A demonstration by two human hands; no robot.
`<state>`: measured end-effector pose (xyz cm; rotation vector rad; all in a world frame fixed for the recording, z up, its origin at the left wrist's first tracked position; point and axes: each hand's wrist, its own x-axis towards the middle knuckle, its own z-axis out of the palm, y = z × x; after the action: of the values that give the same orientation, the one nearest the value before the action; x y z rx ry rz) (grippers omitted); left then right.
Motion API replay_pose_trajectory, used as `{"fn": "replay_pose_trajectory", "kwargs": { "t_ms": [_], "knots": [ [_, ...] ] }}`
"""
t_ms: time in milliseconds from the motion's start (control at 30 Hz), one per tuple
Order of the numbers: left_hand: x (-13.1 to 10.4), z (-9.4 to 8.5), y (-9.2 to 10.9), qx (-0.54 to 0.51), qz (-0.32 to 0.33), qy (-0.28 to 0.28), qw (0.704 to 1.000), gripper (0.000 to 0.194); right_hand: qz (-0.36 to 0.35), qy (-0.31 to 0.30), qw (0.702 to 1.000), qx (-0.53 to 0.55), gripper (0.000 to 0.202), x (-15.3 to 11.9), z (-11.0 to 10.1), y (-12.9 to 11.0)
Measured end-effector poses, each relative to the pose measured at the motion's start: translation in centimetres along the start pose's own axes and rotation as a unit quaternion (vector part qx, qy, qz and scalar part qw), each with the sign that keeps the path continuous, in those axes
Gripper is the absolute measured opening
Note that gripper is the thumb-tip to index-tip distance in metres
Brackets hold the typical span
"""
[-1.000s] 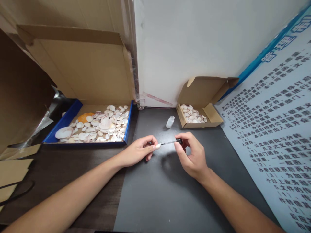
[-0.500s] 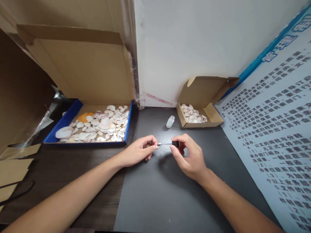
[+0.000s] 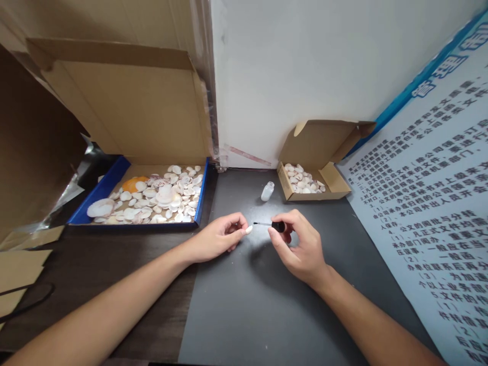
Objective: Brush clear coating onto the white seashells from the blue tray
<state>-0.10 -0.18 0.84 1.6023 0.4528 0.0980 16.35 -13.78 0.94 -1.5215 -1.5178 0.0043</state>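
Between thumb and forefinger, my left hand [image 3: 224,234] pinches a small white seashell [image 3: 249,230] above the grey mat. My right hand [image 3: 299,246] grips the black cap of a small brush [image 3: 277,226], whose thin stem points left. Its dark bristle tip is just off the shell, with a narrow gap between them. Behind both hands, a small glass bottle [image 3: 267,191] stands uncapped on the mat, with whitish contents.
At the left, a blue-sided cardboard box [image 3: 72,217] with its lid raised holds many shells and one orange piece. A smaller open cardboard box [image 3: 318,195] of shells stands back right. A white wall panel [image 3: 324,61] and a printed board [image 3: 438,168] bound the mat [image 3: 244,315].
The brush has moved slightly to the right, and its tip has come away from the shell. My left hand and the shell have barely moved.
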Motion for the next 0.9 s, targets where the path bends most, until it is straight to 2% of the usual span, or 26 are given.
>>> {"fn": "replay_pose_trajectory", "kwargs": {
  "t_ms": [167,333,467,900],
  "knots": [
    [-0.02,-0.01,-0.03,-0.003,0.004,-0.001,1.000,0.029,-0.013,-0.021,1.000,0.014,0.014,-0.04,0.03,0.01],
    [-0.03,-0.06,-0.02,0.003,-0.004,0.005,1.000,0.029,-0.006,-0.006,1.000,0.008,0.015,-0.03,0.08,0.01],
    [-0.03,-0.10,-0.09,-0.008,-0.004,0.001,1.000,0.028,-0.019,-0.028,0.999,0.024,0.016,-0.11,0.04,0.04],
    [0.03,0.00,-0.27,-0.036,-0.004,0.005,0.999,0.030,0.002,-0.023,1.000,0.010,0.014,-0.14,0.13,0.03]
  ]
}}
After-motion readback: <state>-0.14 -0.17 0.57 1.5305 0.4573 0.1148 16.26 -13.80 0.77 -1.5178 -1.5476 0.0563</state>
